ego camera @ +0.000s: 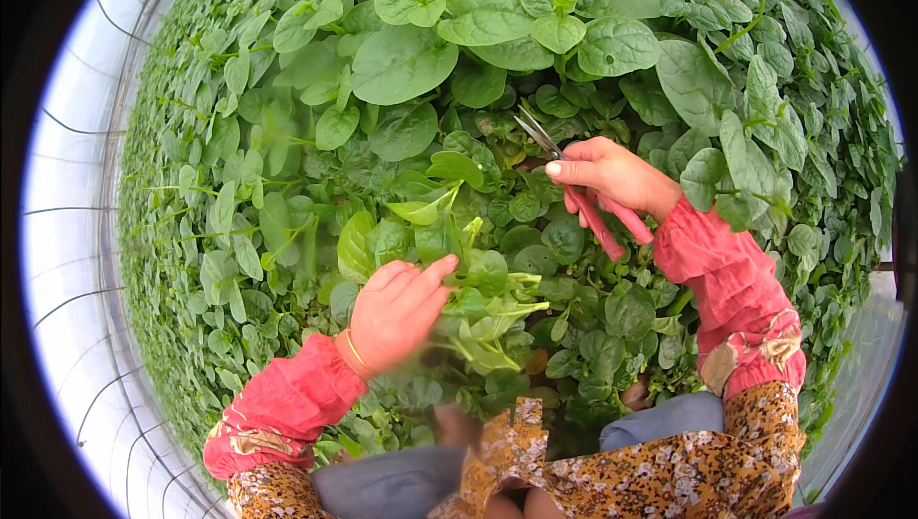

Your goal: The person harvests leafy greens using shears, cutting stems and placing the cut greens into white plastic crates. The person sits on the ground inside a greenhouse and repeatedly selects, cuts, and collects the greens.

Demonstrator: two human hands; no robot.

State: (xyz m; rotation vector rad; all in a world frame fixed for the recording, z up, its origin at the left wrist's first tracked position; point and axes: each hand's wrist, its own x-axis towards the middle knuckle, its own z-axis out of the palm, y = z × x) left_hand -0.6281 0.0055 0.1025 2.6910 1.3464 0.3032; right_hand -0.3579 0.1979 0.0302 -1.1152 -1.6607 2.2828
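Observation:
My right hand (609, 178) holds scissors (541, 135) with red-wrapped handles; the metal blades point up and left over low leaves, slightly apart. Lower and to the left, my left hand (401, 314), with a thin yellow band at its wrist, is around a bunch of cut leafy green stems (495, 304). The pale cut ends of several stems stick out to the right of the fingers. The palm and thumb are hidden, and the lower part of the bunch is blurred.
Dense broad-leaved green plants (405, 63) surround both hands, taller ahead and at the sides, shorter close to my knees. A translucent ribbed greenhouse wall (79, 210) curves along the left. Clear plastic sheeting (860, 368) stands at the lower right.

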